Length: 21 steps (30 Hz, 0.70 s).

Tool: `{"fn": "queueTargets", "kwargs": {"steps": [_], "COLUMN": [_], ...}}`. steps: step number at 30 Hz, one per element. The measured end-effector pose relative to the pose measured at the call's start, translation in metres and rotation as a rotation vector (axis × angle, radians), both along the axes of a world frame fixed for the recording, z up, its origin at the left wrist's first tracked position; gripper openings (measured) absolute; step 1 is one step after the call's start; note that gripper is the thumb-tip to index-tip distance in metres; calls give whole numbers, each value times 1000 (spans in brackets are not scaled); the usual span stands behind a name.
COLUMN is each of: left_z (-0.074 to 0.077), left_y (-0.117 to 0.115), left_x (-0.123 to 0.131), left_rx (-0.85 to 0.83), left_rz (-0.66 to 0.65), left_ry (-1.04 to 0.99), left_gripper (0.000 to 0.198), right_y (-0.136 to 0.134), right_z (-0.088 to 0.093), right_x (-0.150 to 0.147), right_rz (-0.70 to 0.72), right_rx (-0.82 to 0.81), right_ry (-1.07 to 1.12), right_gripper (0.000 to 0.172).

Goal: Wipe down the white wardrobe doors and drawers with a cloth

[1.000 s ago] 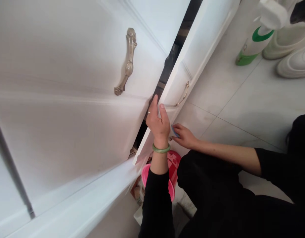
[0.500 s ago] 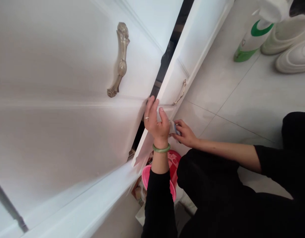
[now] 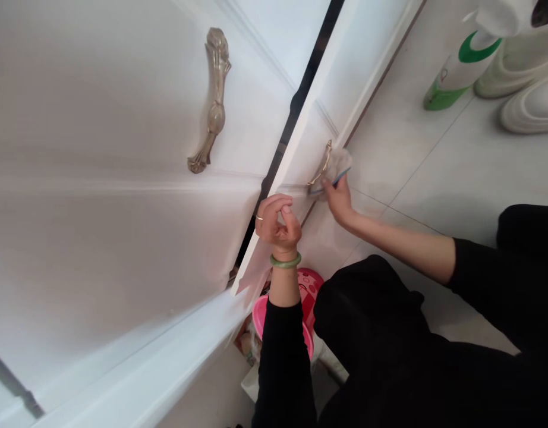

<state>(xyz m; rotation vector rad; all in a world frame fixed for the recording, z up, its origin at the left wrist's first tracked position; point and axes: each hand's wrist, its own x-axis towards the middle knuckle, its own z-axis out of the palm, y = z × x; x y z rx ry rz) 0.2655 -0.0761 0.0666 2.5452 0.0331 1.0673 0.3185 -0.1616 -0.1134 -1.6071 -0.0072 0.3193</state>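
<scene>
My right hand (image 3: 339, 199) grips a pale cloth with a blue edge (image 3: 340, 163), blurred by motion. It presses the cloth by the small brass handle (image 3: 323, 163) on a white drawer front (image 3: 301, 157) that stands slightly open. Closer to me, my left hand (image 3: 278, 223), with a ring and a green bangle (image 3: 285, 260), is at the top edge of that front. Its fingers are curled in towards the thumb, and nothing shows between them. Whether it touches the edge is unclear.
A white cabinet door with a larger ornate handle (image 3: 215, 101) fills the left. Below my left arm is a pink basin (image 3: 260, 312) beside a red patterned item (image 3: 308, 291). On the tiled floor stand a green-and-white spray bottle (image 3: 452, 77) and pale shoes (image 3: 532, 107).
My right hand has moved up along the drawer front with the cloth, to the brass handle. The fingers of my left hand have curled in, and the gap behind the front looks narrower.
</scene>
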Motion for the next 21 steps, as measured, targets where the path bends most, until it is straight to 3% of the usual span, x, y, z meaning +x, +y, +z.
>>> {"fn": "queueTargets", "kwargs": {"steps": [3, 6, 9, 13, 18, 21], "left_z": [0, -2, -2, -6, -16, -20], "left_y": [6, 11, 13, 16, 29, 35], "left_x": [4, 9, 12, 11, 6, 5], "left_rx": [9, 4, -14, 37, 115, 133], "left_rz": [82, 76, 39, 4, 26, 50], "left_ry": [47, 20, -27, -52, 45, 82], "left_gripper": [36, 35, 34, 32, 39, 43], "right_y": [-6, -22, -28, -16, -21, -31], "right_z": [11, 27, 55, 84, 71, 68], "right_x": [-49, -63, -39, 7, 15, 13], "right_rz": [114, 86, 0, 170, 427, 401], "right_rx": [34, 4, -67, -70, -158, -218], "right_ry": [50, 54, -119, -505, -546, -549], "right_gripper": [33, 27, 39, 47, 46, 44]}}
